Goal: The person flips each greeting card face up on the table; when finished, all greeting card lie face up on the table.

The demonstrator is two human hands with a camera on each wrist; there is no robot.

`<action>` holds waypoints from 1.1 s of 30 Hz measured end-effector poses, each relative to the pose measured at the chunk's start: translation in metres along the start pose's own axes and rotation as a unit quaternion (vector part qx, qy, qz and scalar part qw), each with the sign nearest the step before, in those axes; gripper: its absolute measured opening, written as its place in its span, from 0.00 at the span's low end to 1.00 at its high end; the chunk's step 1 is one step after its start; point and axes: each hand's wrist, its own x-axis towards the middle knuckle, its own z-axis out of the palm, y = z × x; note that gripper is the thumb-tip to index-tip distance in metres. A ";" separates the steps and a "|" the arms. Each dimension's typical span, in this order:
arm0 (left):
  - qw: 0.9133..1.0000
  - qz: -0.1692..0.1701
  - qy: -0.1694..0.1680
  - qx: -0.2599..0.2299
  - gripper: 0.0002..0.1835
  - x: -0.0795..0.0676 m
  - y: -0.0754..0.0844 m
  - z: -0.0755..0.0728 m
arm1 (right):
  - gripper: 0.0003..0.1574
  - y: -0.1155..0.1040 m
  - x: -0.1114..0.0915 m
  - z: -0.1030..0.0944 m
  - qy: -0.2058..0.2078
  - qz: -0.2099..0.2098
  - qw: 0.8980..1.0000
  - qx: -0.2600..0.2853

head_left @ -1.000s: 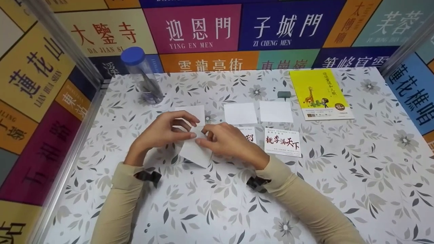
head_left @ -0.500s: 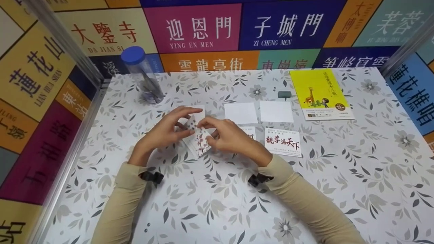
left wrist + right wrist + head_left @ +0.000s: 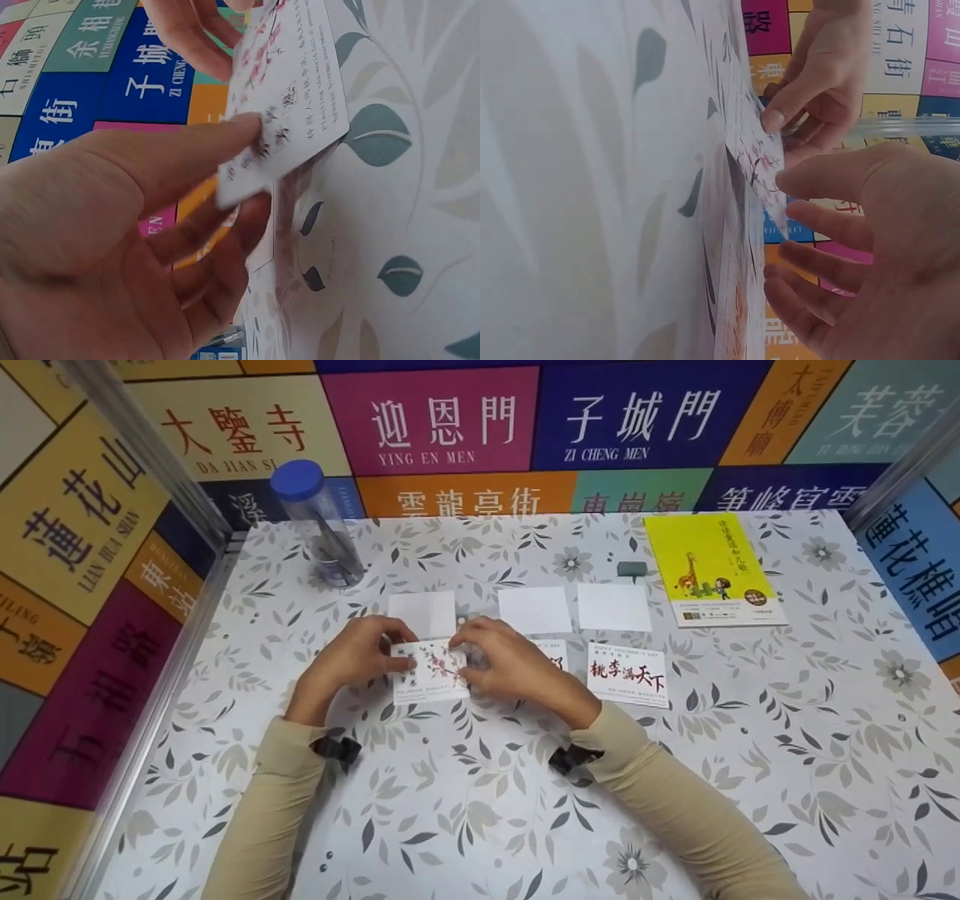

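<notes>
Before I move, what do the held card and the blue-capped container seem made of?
The held card: probably thin card stock, smooth-looking; it appears flat with crisp edges. The container: likely clear, glossy plastic, contents showing through, though glass isn't excluded.

- Blossom card: held between two hands, printed side up, small text along its near edge.
- Left hand pinches its left edge, right hand its right edge. Tan sleeves, black wrist straps.
- Blank card just beyond the blossom card; two more blank cards beyond it and to its right.
- Right of it: one red-lettered card partly behind the right hand, another farther right.
- Beyond it, left: clear tube, blue lid.
- Beyond it, far right: small green object, yellow booklet.
- Under it: leaf-patterned worktop.
</notes>
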 end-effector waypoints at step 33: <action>0.996 0.014 0.067 0.049 0.10 0.004 0.030 0.023 | 0.32 0.037 -0.012 -0.031 -0.027 -0.018 0.998 0.060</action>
